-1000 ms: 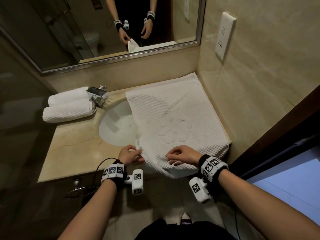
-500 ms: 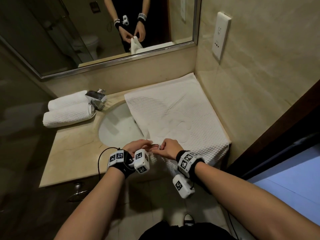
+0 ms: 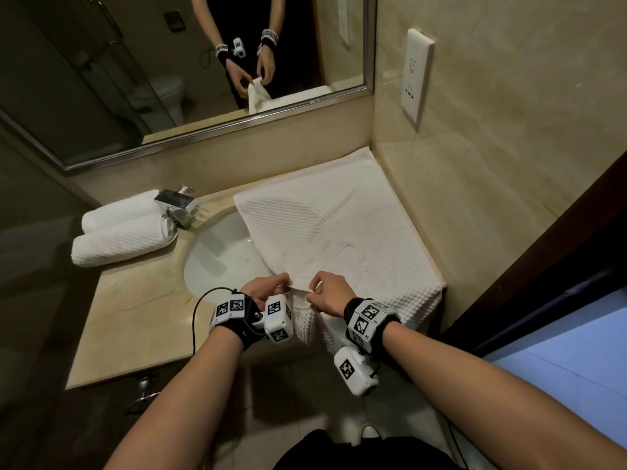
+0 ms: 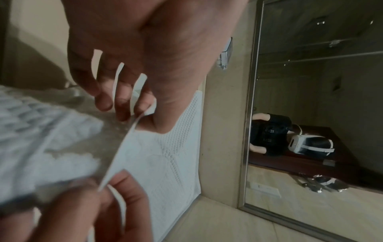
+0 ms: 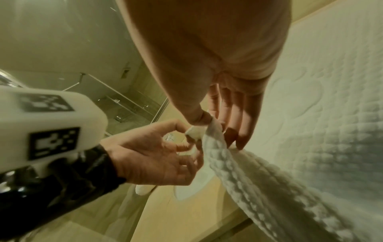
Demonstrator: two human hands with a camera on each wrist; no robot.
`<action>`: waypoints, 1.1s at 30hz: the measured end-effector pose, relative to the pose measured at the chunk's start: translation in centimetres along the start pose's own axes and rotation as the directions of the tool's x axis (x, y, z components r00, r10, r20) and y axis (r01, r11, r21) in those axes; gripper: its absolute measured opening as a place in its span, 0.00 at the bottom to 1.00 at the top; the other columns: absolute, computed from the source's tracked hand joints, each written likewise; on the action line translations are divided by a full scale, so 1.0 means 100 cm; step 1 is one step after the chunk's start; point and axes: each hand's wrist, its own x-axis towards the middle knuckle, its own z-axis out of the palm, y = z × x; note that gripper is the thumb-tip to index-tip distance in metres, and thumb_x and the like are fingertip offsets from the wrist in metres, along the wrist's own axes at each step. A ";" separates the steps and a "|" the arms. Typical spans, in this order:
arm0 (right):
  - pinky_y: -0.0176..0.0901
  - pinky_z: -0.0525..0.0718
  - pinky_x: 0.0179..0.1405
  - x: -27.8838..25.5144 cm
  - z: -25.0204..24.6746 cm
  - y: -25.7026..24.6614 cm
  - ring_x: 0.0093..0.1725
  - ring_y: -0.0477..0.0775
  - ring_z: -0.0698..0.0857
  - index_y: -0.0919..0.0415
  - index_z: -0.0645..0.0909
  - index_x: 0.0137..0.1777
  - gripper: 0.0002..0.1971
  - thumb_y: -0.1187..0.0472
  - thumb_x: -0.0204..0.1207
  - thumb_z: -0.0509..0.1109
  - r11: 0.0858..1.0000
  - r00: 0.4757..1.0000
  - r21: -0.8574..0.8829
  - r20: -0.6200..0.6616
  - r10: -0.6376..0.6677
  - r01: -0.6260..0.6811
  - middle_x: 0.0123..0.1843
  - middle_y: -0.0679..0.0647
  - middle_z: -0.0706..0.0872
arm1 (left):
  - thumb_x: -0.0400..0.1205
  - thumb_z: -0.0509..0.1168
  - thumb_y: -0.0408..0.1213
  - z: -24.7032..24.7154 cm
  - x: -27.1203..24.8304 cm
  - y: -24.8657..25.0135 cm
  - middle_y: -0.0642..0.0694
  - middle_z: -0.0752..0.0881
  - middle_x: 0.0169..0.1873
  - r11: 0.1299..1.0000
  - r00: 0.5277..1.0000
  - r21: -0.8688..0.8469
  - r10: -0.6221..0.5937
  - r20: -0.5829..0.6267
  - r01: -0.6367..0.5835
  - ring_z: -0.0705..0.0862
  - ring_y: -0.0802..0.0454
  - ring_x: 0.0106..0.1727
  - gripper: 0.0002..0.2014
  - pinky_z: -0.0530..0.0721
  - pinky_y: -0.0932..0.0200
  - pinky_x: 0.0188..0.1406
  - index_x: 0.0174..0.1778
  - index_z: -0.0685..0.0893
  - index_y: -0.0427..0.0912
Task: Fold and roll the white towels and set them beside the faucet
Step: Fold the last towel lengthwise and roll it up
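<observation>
At the counter's (image 3: 135, 320) near edge, both hands still together, left hand (image 3: 268, 291) and right hand (image 3: 327, 293) pinching the towel's (image 3: 356, 239) hem, now lifted slightly higher.

free: bare counter (image 3: 129, 300) left of basin (image 3: 220, 262); blocked: rolled towels (image 3: 118, 239), faucet (image 3: 176, 205)

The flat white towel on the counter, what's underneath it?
The spread towel lies on the beige counter, its left edge overlapping the sink basin and its near edge hanging off the front. The counter beneath it is covered and cannot be seen.
</observation>
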 end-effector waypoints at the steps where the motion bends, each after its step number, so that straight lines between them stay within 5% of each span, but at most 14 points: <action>1: 0.45 0.85 0.49 0.001 -0.002 0.001 0.45 0.59 0.85 0.58 0.79 0.48 0.04 0.62 0.74 0.70 0.999 0.999 -0.010 0.009 -0.031 0.031 0.48 0.60 0.87 | 0.60 0.75 0.42 -0.002 0.013 -0.003 0.43 0.81 0.37 1.000 1.000 -0.012 -0.002 -0.019 0.002 0.78 0.49 0.39 0.16 0.76 0.57 0.40 0.39 0.81 0.40; 5: 0.39 0.76 0.47 0.003 -0.013 -0.002 0.46 0.54 0.80 0.60 0.82 0.61 0.13 0.60 0.79 0.65 0.990 0.990 -0.041 0.032 -0.137 0.138 0.53 0.62 0.88 | 0.62 0.75 0.31 0.015 0.005 0.000 0.43 0.71 0.31 0.976 1.000 -0.217 -0.015 -0.020 0.010 0.70 0.49 0.29 0.13 0.72 0.57 0.29 0.32 0.75 0.41; 7: 0.40 0.76 0.45 0.002 -0.020 -0.003 0.45 0.54 0.80 0.58 0.82 0.61 0.12 0.59 0.81 0.63 0.986 0.987 -0.026 0.025 -0.161 0.162 0.50 0.61 0.87 | 0.77 0.68 0.31 0.020 0.006 0.005 0.44 0.71 0.31 0.967 0.998 -0.254 -0.017 -0.064 0.000 0.71 0.49 0.29 0.11 0.73 0.58 0.28 0.32 0.73 0.39; 10: 0.45 0.79 0.47 0.001 -0.031 -0.001 0.43 0.55 0.80 0.56 0.82 0.61 0.11 0.57 0.83 0.62 0.983 0.983 -0.038 0.045 -0.179 0.180 0.49 0.61 0.86 | 0.86 0.58 0.34 0.021 0.025 0.012 0.42 0.76 0.34 0.977 0.995 -0.213 -0.019 -0.095 -0.002 0.76 0.47 0.32 0.13 0.78 0.55 0.34 0.35 0.73 0.37; 16: 0.41 0.74 0.52 0.003 -0.065 0.008 0.50 0.50 0.78 0.59 0.79 0.68 0.15 0.56 0.86 0.61 0.972 0.962 -0.113 0.207 -0.179 0.206 0.57 0.57 0.84 | 0.84 0.59 0.34 0.004 0.088 0.028 0.39 0.79 0.39 0.999 0.999 -0.024 -0.034 -0.028 0.033 0.80 0.43 0.38 0.08 0.84 0.48 0.56 0.42 0.77 0.35; 19: 0.43 0.78 0.56 0.006 -0.081 0.012 0.54 0.52 0.82 0.58 0.78 0.70 0.17 0.54 0.86 0.61 0.985 0.974 -0.095 0.188 -0.124 0.144 0.62 0.57 0.85 | 0.85 0.57 0.36 0.001 0.106 0.040 0.39 0.83 0.44 0.994 0.997 0.105 -0.035 -0.075 0.043 0.78 0.48 0.39 0.10 0.82 0.58 0.38 0.40 0.76 0.37; 21: 0.37 0.78 0.51 0.007 -0.089 0.015 0.47 0.46 0.83 0.58 0.79 0.69 0.17 0.53 0.85 0.62 0.991 0.981 -0.084 0.169 -0.092 0.107 0.54 0.52 0.86 | 0.85 0.57 0.34 -0.004 0.109 0.054 0.38 0.85 0.49 0.971 0.992 0.233 0.083 -0.093 -0.059 0.77 0.48 0.42 0.08 0.76 0.61 0.38 0.42 0.77 0.37; 23: 0.33 0.76 0.43 0.007 -0.097 0.017 0.37 0.41 0.81 0.58 0.81 0.67 0.17 0.51 0.84 0.65 0.996 0.989 -0.080 0.150 -0.017 0.029 0.41 0.44 0.84 | 0.86 0.56 0.33 -0.004 0.099 0.072 0.39 0.83 0.35 0.995 0.994 0.052 0.090 -0.068 -0.086 0.76 0.48 0.35 0.12 0.77 0.66 0.23 0.37 0.74 0.36; 26: 0.27 0.74 0.35 0.005 -0.103 0.028 0.29 0.40 0.80 0.61 0.83 0.65 0.18 0.51 0.81 0.69 0.990 0.988 -0.103 0.110 0.105 -0.094 0.32 0.45 0.83 | 0.84 0.59 0.31 0.000 0.094 0.099 0.47 0.77 0.10 0.996 0.992 0.049 0.076 -0.098 -0.072 0.77 0.48 0.20 0.14 0.69 0.71 0.07 0.31 0.73 0.36; 31: 0.40 0.81 0.43 -0.006 -0.099 0.044 0.44 0.53 0.85 0.66 0.84 0.63 0.16 0.60 0.79 0.70 0.937 0.958 -0.223 0.040 0.285 -0.269 0.48 0.55 0.88 | 0.83 0.60 0.32 0.017 0.100 0.136 0.41 0.79 0.30 0.970 0.976 0.107 0.217 0.019 -0.218 0.76 0.49 0.24 0.04 0.75 0.67 0.16 0.45 0.76 0.35; 33: 0.43 0.83 0.45 -0.010 -0.093 0.054 0.48 0.56 0.86 0.64 0.83 0.63 0.16 0.65 0.77 0.67 0.894 0.923 -0.238 -0.026 0.384 -0.379 0.49 0.54 0.87 | 0.80 0.61 0.30 0.027 0.101 0.145 0.39 0.76 0.29 0.958 0.964 0.112 0.255 0.076 -0.262 0.72 0.48 0.22 0.04 0.70 0.68 0.15 0.40 0.76 0.36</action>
